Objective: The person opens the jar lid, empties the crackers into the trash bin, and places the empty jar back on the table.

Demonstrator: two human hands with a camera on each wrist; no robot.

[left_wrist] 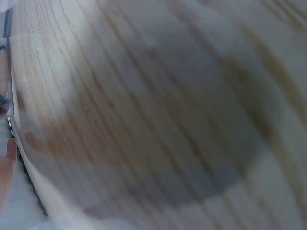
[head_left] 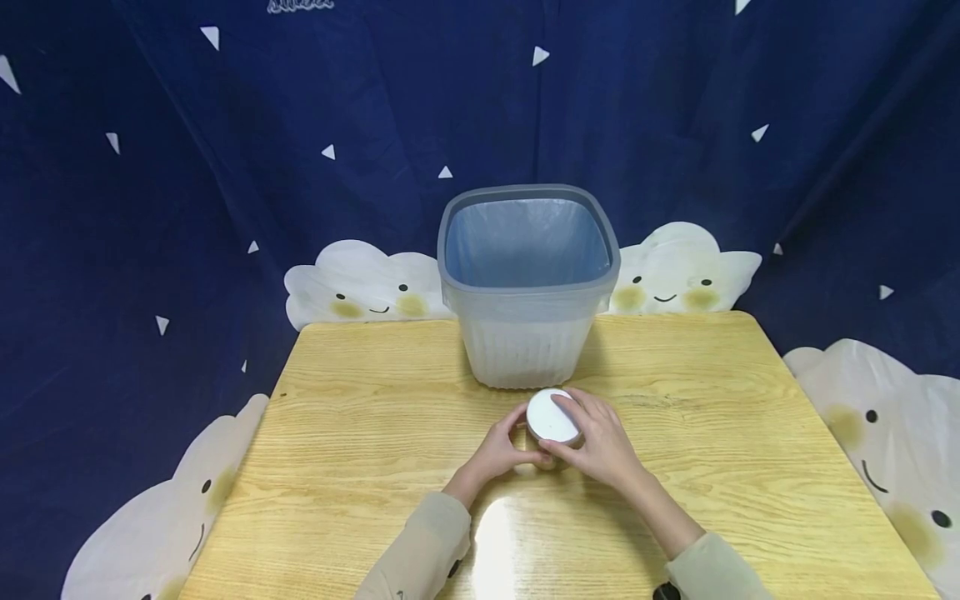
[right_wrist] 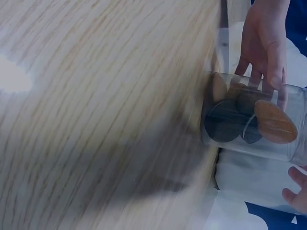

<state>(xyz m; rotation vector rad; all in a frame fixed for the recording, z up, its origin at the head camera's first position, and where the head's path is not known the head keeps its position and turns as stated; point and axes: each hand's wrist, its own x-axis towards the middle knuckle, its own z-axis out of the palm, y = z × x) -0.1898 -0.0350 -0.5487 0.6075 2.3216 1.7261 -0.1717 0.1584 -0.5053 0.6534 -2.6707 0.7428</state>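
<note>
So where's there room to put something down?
The table is bare from its left edge to the left hand and bin, and from the right hand and bin to its right edge. The middle is crowded: both hands are around the jar.

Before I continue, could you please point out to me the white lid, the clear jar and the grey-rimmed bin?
White lid (head_left: 550,418): head view, on its flat top.
Clear jar (right_wrist: 293,108): right wrist view, on its bare side wall.
Grey-rimmed bin (head_left: 525,340): head view, on its front wall.
</note>
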